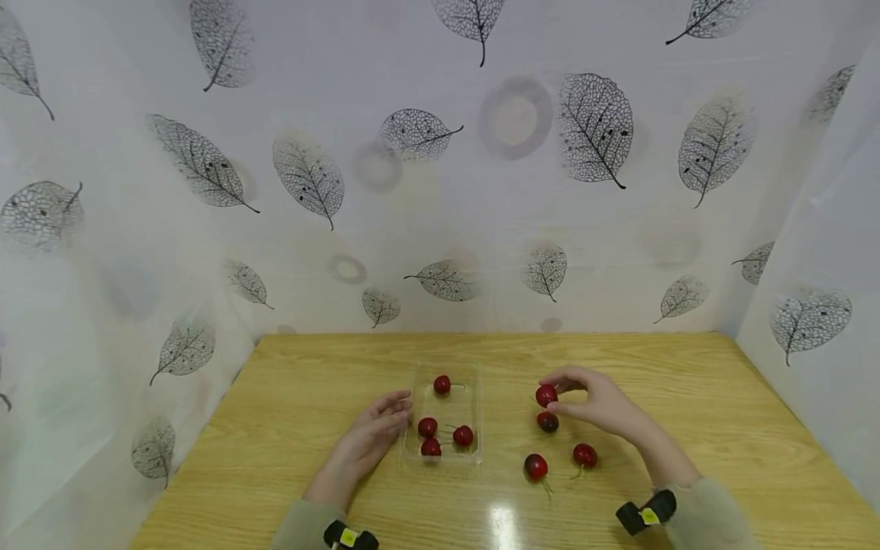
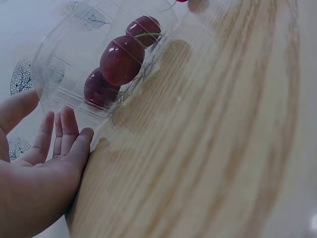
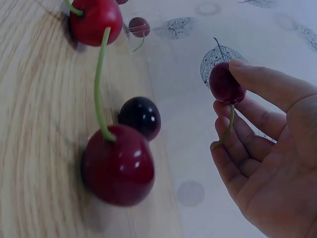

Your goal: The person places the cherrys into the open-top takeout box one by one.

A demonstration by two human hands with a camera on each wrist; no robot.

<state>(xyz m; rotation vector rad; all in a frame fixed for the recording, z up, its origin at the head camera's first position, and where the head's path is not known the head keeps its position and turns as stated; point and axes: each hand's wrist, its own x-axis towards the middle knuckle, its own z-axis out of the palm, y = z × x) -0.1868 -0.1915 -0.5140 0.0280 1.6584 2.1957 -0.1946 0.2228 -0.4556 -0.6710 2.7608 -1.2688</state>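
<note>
A clear plastic tray (image 1: 470, 403) sits mid-table with several red cherries inside, one at the back (image 1: 442, 384) and a cluster at the front (image 1: 428, 427). My left hand (image 1: 385, 418) rests open against the tray's left side, fingers (image 2: 69, 134) straight along its wall (image 2: 59, 64). My right hand (image 1: 584, 397) pinches a red cherry (image 1: 546, 395) by thumb and fingertip, lifted above the table; its stem hangs down (image 3: 227, 130). A dark cherry (image 1: 548, 422) lies just below it. Two more red cherries (image 1: 535, 466) (image 1: 585, 455) lie nearer me.
The wooden table (image 1: 722, 428) is enclosed by leaf-patterned white sheets at the back (image 1: 440, 191) and on both sides. Black bands with yellow tags sit on both wrists (image 1: 645, 513).
</note>
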